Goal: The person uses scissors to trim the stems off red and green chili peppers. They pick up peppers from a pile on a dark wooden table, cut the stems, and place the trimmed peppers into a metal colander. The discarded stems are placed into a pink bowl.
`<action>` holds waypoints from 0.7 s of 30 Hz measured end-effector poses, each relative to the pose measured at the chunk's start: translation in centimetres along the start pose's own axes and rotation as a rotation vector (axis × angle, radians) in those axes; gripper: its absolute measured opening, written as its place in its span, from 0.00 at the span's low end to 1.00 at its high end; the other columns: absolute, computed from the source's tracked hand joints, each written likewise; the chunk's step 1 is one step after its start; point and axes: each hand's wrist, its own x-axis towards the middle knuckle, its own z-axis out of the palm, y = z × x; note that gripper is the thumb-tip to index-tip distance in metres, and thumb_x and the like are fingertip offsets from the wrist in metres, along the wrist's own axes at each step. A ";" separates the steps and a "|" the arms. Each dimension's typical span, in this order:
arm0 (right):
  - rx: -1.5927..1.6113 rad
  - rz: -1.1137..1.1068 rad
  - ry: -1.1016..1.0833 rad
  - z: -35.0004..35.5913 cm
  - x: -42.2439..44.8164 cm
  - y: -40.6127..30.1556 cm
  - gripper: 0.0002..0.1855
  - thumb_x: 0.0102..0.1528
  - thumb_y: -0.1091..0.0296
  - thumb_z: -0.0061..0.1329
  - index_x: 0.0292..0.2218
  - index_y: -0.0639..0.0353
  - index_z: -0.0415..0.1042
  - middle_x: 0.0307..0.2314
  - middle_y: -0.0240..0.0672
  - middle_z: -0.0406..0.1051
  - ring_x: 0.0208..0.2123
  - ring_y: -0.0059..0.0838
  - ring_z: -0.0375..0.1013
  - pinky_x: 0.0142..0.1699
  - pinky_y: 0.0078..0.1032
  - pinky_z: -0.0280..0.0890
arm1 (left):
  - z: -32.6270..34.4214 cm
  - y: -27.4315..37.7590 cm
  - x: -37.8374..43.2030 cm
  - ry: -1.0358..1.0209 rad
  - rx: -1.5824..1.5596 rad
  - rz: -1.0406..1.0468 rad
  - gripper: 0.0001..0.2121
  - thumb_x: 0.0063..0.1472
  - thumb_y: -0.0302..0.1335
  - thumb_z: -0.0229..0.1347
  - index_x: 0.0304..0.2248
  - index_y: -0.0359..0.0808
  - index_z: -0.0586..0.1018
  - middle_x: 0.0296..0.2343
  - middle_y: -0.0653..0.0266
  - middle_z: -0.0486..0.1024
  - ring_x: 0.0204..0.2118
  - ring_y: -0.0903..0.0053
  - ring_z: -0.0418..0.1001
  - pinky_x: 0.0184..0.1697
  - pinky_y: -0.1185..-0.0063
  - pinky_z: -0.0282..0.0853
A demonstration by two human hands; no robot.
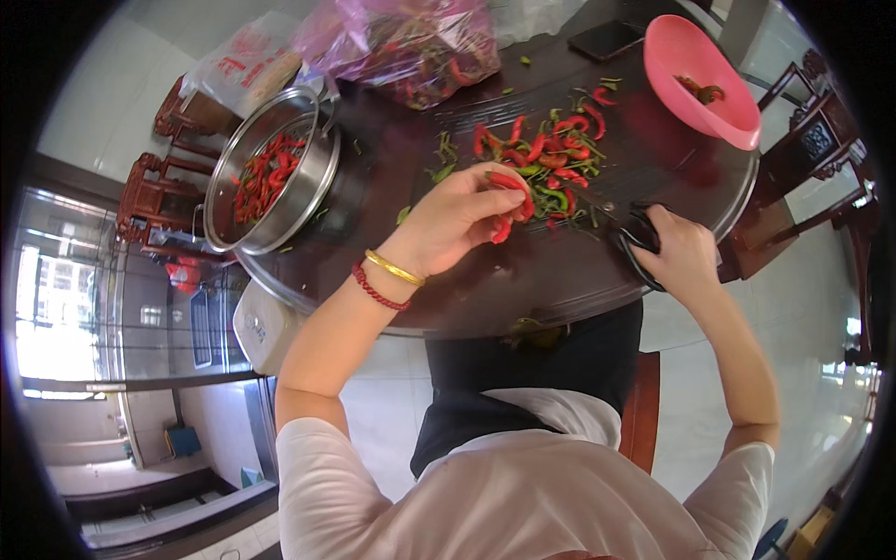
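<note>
Several red chili peppers are held in my left hand, pinched by the fingers and tucked into the palm. My right hand grips the black handles of a pair of scissors. Their blades point left, toward a loose pile of chili peppers, mostly red with a few green ones and cut green stems among them. Just beyond my left hand, the pile lies on the dark, round wooden table. Whether the scissor blades are parted is hard to make out.
A steel pot with red chilies stands at the left. Behind the pile sits a purple plastic bag of peppers. A pink plastic scoop-shaped bowl holds a few peppers at the right, near a dark phone. Carved wooden chairs flank the table.
</note>
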 end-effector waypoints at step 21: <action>0.202 0.249 0.136 2.0 2.6 -0.2 0.16 0.42 0.55 0.55 0.25 0.57 0.68 0.16 0.37 0.70 0.22 0.40 0.72 0.27 0.33 0.64 | 7.2 8.7 24.3 0.049 0.925 0.820 0.19 0.48 0.36 0.62 0.34 0.27 0.78 0.28 0.55 0.77 0.30 0.75 0.75 0.36 0.81 0.69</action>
